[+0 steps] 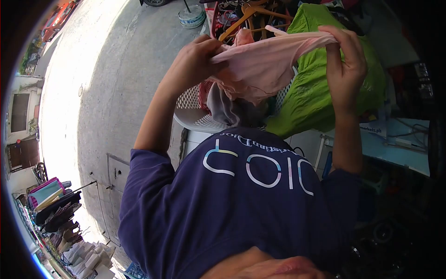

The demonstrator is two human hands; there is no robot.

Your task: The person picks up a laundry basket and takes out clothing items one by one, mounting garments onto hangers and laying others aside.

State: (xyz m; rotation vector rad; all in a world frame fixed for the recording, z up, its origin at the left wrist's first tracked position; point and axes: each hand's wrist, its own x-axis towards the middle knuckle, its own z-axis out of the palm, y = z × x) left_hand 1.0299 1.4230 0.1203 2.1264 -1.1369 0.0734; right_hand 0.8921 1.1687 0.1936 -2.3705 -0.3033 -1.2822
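Note:
A light pink cloth [265, 60] is stretched between my two hands above a laundry basket. My left hand [200, 56] is closed on its left end. My right hand [344, 63] pinches the right end between thumb and fingers, at about the same height. The middle of the cloth sags into loose folds. Below it, the pale perforated basket [197, 116] holds a grey cloth [223, 104] and a red patterned one, partly covered by the pink cloth.
A large green bag [316, 79] lies against the basket's right side. Wooden hangers [248, 16] are piled behind. A round weighted stand [191, 17] is on the concrete floor [111, 79]. At right is a light blue surface [399, 149] with cables. Hung clothes [55, 204] are at lower left.

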